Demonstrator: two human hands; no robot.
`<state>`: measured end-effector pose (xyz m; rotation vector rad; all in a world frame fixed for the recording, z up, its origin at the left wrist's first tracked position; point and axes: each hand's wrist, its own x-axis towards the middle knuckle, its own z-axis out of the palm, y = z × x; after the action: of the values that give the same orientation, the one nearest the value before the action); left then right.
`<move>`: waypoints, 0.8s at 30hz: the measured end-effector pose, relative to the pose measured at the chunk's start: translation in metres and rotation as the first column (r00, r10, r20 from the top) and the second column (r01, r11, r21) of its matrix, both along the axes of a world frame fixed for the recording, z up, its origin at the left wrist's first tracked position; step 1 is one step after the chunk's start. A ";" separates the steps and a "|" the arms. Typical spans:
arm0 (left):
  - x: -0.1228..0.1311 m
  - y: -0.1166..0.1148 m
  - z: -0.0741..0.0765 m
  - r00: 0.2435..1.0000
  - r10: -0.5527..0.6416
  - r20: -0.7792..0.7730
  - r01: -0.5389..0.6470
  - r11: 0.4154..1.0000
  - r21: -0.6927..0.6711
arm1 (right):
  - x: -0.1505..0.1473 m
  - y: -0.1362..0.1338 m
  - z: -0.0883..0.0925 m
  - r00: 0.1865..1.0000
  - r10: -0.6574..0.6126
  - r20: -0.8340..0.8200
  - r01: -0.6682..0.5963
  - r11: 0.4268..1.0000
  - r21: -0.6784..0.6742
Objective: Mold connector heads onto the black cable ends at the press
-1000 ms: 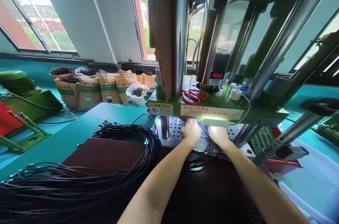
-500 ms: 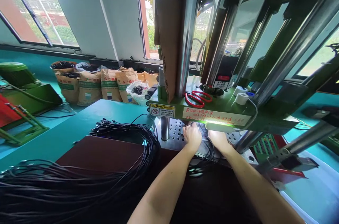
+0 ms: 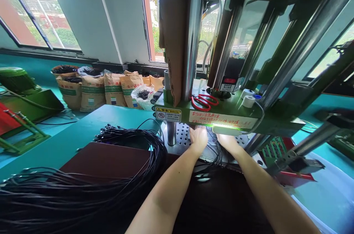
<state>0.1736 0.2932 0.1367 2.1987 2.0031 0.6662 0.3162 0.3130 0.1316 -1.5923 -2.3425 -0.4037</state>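
Note:
Both hands reach under the green upper plate [image 3: 179,105] of a press, over its perforated metal bed [image 3: 181,134]. My left hand [image 3: 199,138] is curled closed, its fingertips hidden, so what it grips does not show. Beside it, under the bright lamp [image 3: 226,130], is my right hand [image 3: 225,141]; its fingers are lost behind the plate's edge and in the glare. Between the hands, black cables [image 3: 219,154] run out over the front edge of the bed. Their far ends are hidden at the hands.
A large bundle of black cables [image 3: 83,188] lies on the left, across a brown board [image 3: 106,162] on the teal table [image 3: 121,114]. Red-handled scissors [image 3: 203,103] rest on the press plate, near a steel column [image 3: 195,42]. Several paper sacks [image 3: 113,90] stand by the wall.
The view has shifted slightly. Both hands stay under the plate in nearly the same place, and the cables between them have moved a little.

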 end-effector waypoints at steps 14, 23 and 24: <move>0.012 -0.008 0.005 0.998 -0.067 0.013 0.067 0.997 0.038 | -0.008 -0.004 -0.004 1.000 0.015 -0.003 -0.015 0.995 -0.098; 0.017 0.007 -0.003 0.995 -0.093 0.025 0.093 0.996 -0.001 | -0.019 0.002 -0.004 1.000 -0.007 -0.002 0.007 0.998 -0.068; 0.017 0.008 -0.002 0.995 -0.094 0.026 0.094 0.996 -0.002 | -0.020 0.003 -0.004 1.000 -0.002 -0.003 0.002 0.998 -0.064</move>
<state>0.1907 0.3011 0.1345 2.2542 1.8736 0.6760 0.2965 0.3157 0.1276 -1.6228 -2.3743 -0.3302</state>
